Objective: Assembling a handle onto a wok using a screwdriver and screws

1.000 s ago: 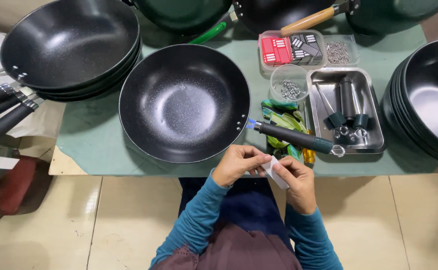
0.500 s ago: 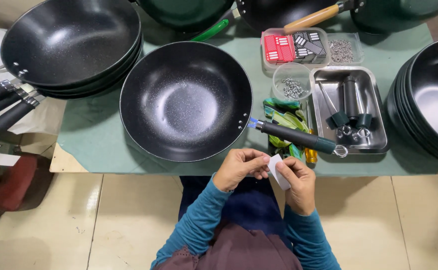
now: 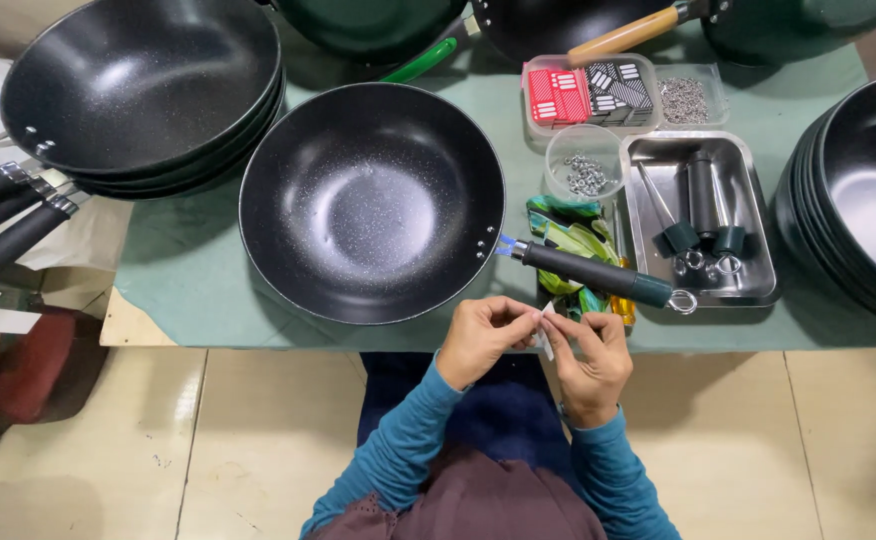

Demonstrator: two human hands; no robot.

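the left hand and the right hand meet just below the near edge of the worktop, fingertips of both pinched on a small white slip held between them; what kind of slip it is cannot be told. both arms wear teal sleeves.

just above the hands lies the wok, black and speckled inside, resting on the green-covered worktop. its dark handle points to the right of the bowl, ending in a metal hanging ring close above the right hand. under that handle sits a heap of green and yellow packets. right of the handle stands a steel tray holding dark handle pieces and metal rings. beyond the packets, farther from the wok's handle, a round clear cup holds small metal screws, and behind it a clear box shows red and black patterned cards, with another small clear box of metal bits beside it.

left of the wok is a stack of woks with black handles sticking out leftward. right of the steel tray is a stack of handle-less black bowls. behind the wok, at the far edge, more pans show a green handle and a wooden handle.
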